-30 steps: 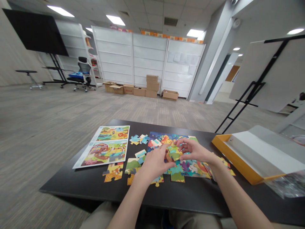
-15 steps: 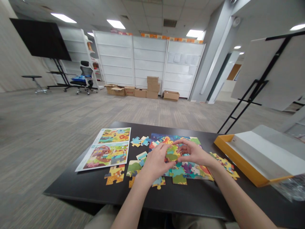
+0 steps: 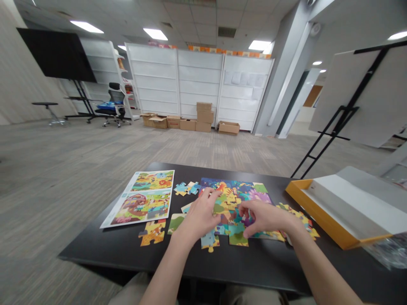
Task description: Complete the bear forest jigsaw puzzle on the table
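A colourful jigsaw puzzle (image 3: 227, 197) lies partly assembled on the black table, with yellow pieces at its middle. My left hand (image 3: 202, 214) rests over its left side, fingers slightly bent and thumb apart, holding nothing visible. Over the right part hovers my right hand (image 3: 267, 217), its fingers curled and its thumb spread away from them. The thumb tip is beside a green puzzle piece (image 3: 238, 238) at the front edge; I cannot tell whether they touch. A light blue and yellow piece (image 3: 210, 241) lies between the wrists. Both hands hide parts of the puzzle.
A picture sheet (image 3: 143, 201) lies at the left, with a giraffe-patterned piece (image 3: 153, 232) in front. Blue and yellow pieces (image 3: 187, 188) sit behind my left hand. More loose pieces (image 3: 305, 222) are at the right, near an open yellow box (image 3: 321, 214). The table (image 3: 127, 250) ends close in front.
My hands have moved apart from around the puzzle's middle. The left has shifted slightly left, the right lower and to the right, uncovering the yellow pieces between them.
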`<state>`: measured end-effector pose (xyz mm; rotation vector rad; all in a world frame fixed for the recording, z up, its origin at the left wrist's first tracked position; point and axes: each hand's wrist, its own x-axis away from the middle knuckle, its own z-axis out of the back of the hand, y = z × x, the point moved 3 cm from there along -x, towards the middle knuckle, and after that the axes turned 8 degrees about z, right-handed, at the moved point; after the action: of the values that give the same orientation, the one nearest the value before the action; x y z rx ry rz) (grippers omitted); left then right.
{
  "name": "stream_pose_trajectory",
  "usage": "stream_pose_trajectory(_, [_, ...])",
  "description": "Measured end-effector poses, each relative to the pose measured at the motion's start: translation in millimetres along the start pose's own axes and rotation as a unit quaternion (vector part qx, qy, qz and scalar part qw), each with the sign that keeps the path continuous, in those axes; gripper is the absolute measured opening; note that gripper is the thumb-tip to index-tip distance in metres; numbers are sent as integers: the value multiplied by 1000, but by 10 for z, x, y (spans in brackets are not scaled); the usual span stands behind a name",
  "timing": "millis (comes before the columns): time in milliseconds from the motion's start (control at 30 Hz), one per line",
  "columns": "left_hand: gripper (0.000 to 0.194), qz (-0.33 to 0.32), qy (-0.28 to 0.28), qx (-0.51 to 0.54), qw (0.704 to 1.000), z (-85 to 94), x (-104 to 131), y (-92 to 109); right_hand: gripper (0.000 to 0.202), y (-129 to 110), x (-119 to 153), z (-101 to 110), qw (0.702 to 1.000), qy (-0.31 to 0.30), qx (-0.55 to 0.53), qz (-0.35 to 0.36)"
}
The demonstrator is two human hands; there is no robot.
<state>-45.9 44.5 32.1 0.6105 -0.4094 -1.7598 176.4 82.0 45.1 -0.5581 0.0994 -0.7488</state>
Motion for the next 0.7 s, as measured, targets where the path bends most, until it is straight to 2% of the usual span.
stream_pose_trajectory(100, [61,-8,13,12,1000,-4,5,-36,52,-33,-13,-95,998,-18,55,-10])
stream_pose_trajectory(233, [62,-26,17,53,998,-18,-6,-79,54,-17,-68,-175,997,-60,45,-21])
stream_pose_trajectory(367, [62,-38,9,85,996,-11,-22,-111,47,-28,-95,-128,997,-76,-7,-21])
stream_pose_trajectory(500, [60,-21,17,106,994,14,-19,-146,37,-40,-103,-65,988,-85,-125,9])
stream_pose_trajectory(600, [58,1,12,126,992,40,3,-152,38,-11,-127,-19,970,-41,-233,59])
stream_pose_trajectory(700, [57,13,-9,152,988,53,31,-136,39,51,-167,39,946,63,-305,87])
